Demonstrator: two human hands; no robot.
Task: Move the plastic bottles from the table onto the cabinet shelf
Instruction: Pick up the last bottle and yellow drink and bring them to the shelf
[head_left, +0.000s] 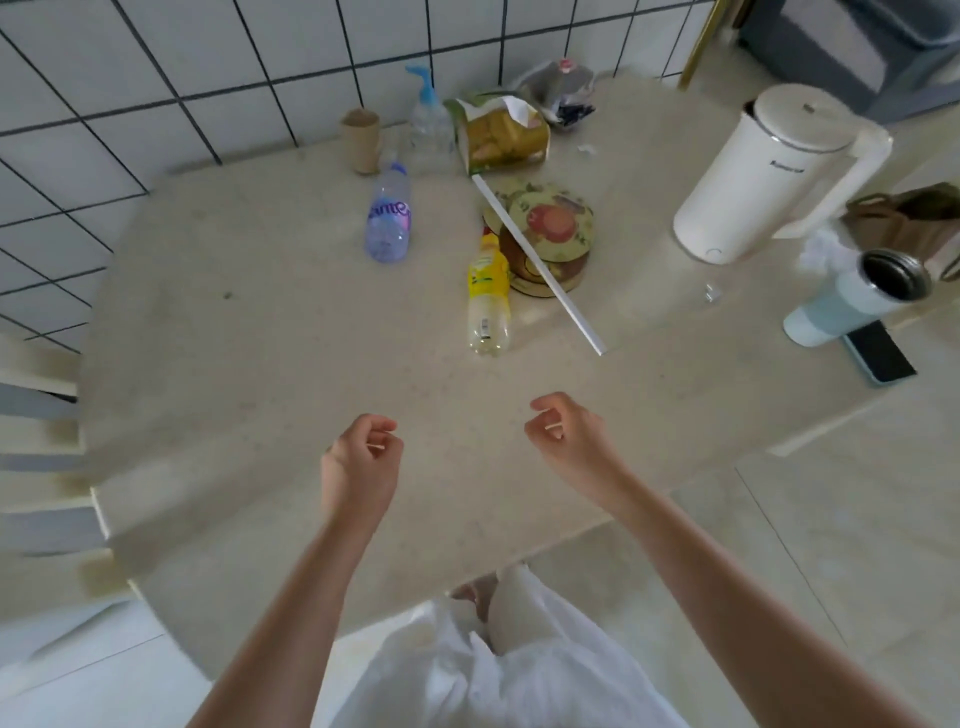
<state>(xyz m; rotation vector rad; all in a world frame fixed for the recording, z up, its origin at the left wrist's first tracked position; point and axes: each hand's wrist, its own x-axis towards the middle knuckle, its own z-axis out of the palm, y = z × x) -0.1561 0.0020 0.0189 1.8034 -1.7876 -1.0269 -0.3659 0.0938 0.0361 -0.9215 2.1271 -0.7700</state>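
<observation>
Two plastic bottles stand on the beige table (249, 332). A clear bottle with a purple label (388, 214) is left of centre, and a clear bottle with a yellow label and cap (487, 296) is in the middle, beside a round floral tin. My left hand (362, 462) and my right hand (570, 441) hover over the near part of the table, both with fingers curled in and nothing in them. Each hand is well short of the bottles. No cabinet shelf shows in this view.
A pump dispenser (427, 124), cardboard tube (359, 139) and open snack bag (501, 132) line the tiled wall. A white strip (540, 266) lies across the floral tin (551, 236). A white kettle (779, 171), pale blue flask (857, 296) and phone (880, 353) stand at right.
</observation>
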